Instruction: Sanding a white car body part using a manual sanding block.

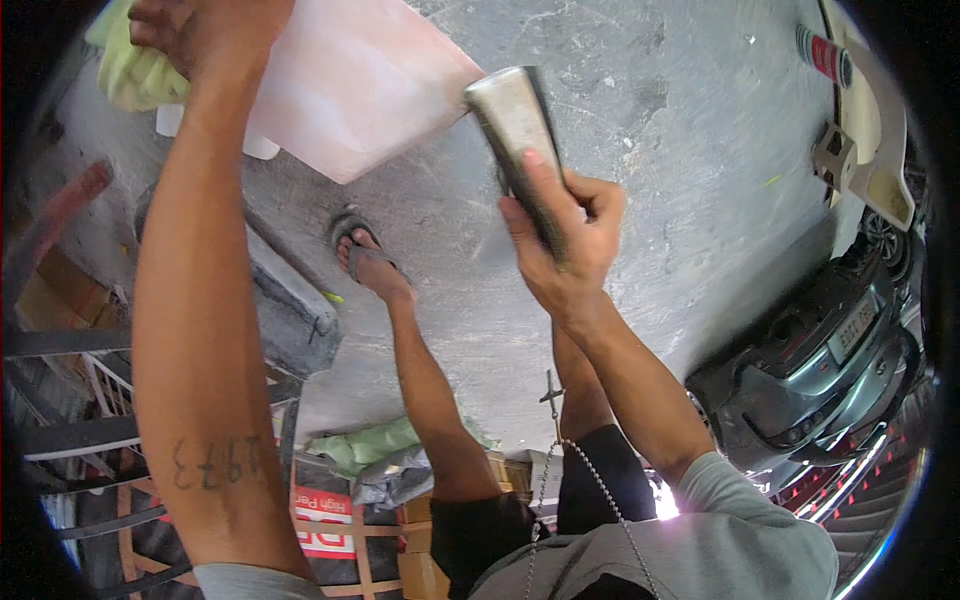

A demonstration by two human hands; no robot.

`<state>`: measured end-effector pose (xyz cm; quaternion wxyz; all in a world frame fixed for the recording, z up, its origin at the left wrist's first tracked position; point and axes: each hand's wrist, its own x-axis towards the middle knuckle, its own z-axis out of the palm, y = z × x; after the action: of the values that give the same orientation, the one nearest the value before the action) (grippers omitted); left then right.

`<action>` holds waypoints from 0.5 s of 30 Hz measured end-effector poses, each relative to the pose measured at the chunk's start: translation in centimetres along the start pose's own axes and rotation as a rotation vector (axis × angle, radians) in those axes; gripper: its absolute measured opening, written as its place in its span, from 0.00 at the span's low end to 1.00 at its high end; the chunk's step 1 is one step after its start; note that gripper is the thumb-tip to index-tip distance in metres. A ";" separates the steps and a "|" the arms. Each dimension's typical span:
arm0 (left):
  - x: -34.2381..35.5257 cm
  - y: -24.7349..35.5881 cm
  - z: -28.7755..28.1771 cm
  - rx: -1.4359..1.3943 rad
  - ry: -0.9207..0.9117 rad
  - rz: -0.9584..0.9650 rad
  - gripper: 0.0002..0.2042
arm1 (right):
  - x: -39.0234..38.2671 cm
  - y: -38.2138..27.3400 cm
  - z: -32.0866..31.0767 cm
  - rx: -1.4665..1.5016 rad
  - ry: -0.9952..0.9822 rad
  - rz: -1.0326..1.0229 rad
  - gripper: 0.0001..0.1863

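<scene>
My right hand [575, 230] is closed around a long, worn grey block [512, 115] that looks like a sanding block, held at a slant above the floor. The block's upper end is beside the right corner of a panel [365, 85] with a patchy pink and white surface. At the upper left, my left hand [205, 35] has its visible fingers curled, and the top edge cuts it off. Whatever it grips, if anything, is hidden. Close by the left hand lies a bunched light green cloth [140, 65].
A scuffed concrete floor [680, 210] spreads around my sandalled foot [358, 240]. A dark car [800, 370] stands at right, below a pale curved part [885, 130] and a red-and-green can [825, 55]. Dark metal bars [80, 435] and a grey long object [290, 310] are at left.
</scene>
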<state>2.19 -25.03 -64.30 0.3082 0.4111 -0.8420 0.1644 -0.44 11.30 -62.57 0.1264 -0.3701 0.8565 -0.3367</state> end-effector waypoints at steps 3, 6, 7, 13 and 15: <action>0.0 0.0 -0.6 0.009 -0.221 -0.112 0.16 | 3.5 -3.8 1.7 -0.043 -0.035 -0.096 0.31; -0.3 0.3 -1.0 -0.020 -0.191 -0.121 0.17 | 6.2 -4.5 3.0 -0.030 0.037 -0.060 0.30; -0.5 0.3 -1.2 -0.014 -0.206 -0.132 0.17 | 6.3 -4.2 3.3 -0.034 0.022 -0.014 0.31; 0.6 0.2 -1.6 -0.012 -0.307 -0.188 0.16 | -3.5 -1.6 0.7 -0.018 -0.088 -0.038 0.32; 0.6 0.4 -1.7 -0.021 -0.273 -0.166 0.16 | -8.0 -0.7 -1.8 -0.086 -0.248 0.214 0.32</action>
<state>2.29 -24.23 -62.61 0.2074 0.4949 -0.8408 0.0721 4.67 17.57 -61.08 0.2504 -0.3209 0.8824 -0.2361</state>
